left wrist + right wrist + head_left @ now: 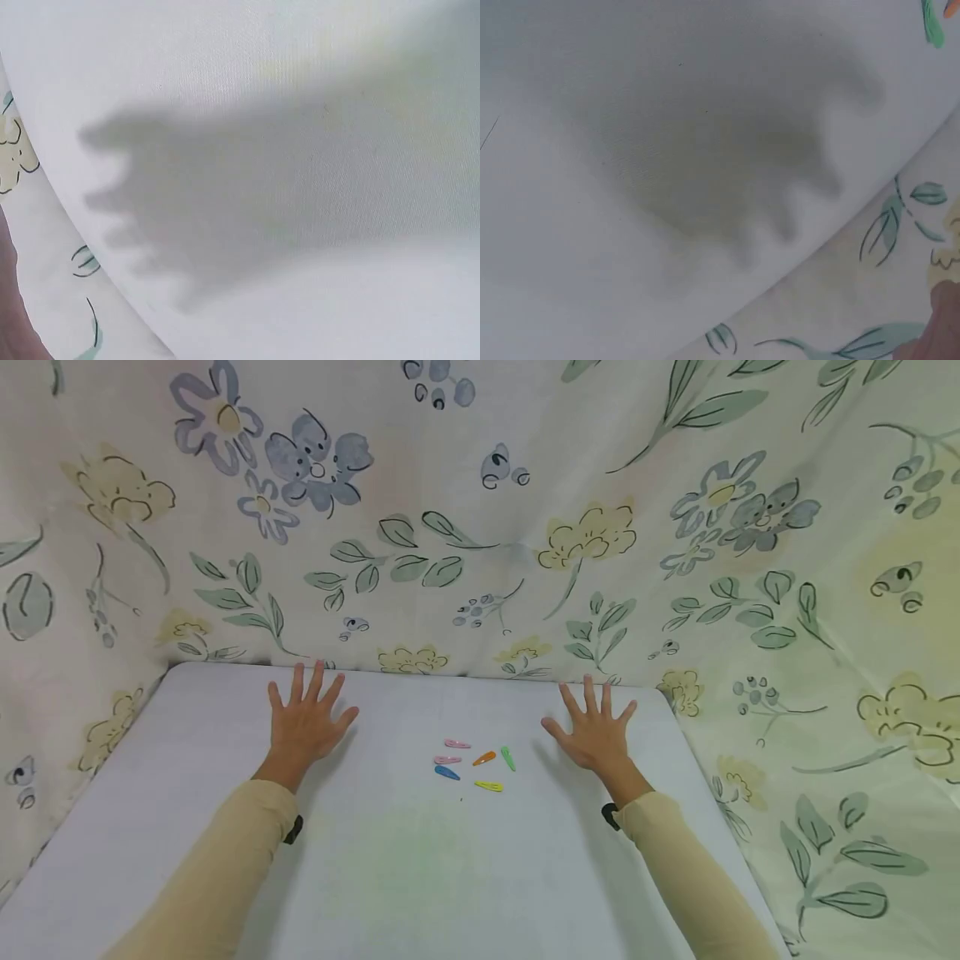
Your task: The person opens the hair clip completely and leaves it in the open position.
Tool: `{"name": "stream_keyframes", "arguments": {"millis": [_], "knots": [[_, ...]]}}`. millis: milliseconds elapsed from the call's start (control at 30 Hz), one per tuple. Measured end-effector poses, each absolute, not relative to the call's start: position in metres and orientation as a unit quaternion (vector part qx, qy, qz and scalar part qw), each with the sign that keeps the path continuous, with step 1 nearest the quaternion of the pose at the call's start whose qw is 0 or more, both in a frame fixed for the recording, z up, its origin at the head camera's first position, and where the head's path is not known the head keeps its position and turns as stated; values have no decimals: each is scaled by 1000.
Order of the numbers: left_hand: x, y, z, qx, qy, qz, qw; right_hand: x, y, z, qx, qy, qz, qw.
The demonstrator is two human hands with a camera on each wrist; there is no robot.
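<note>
Several small snap hair clips lie loosely grouped on the white table between my hands: two pink clips [457,744], a blue clip [447,772], an orange clip [484,758], a green clip [508,758] and a yellow clip [489,786]. To their left my left hand [306,720] hovers with fingers spread, holding nothing. My right hand [596,733], likewise spread and bare, hovers on their right. Each hand casts a blurred shadow on the tabletop in its wrist view. In the right wrist view the green clip [932,24] shows at the top right corner.
The white table [420,877] reaches back to a floral curtain [465,593], which hangs behind it and along both sides. Dark bands [294,829] circle the wrists below the beige sleeves [225,860].
</note>
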State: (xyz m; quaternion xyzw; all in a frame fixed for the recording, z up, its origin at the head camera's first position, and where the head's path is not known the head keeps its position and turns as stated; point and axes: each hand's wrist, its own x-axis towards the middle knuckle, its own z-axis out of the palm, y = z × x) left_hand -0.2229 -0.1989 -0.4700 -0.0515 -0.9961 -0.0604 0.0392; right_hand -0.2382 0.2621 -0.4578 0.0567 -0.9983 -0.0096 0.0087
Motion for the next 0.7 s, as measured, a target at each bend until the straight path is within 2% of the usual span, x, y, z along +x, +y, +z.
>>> {"name": "stream_keyframes", "arguments": {"millis": [400,700], "knots": [[-228,-169,-479,-66,-994,-77,37,-241,227,-460,76,-997,20,13],[-228,-132,-487,-67,-974,-217,-20,-240,196,-472,108,-990,89,1]]}}
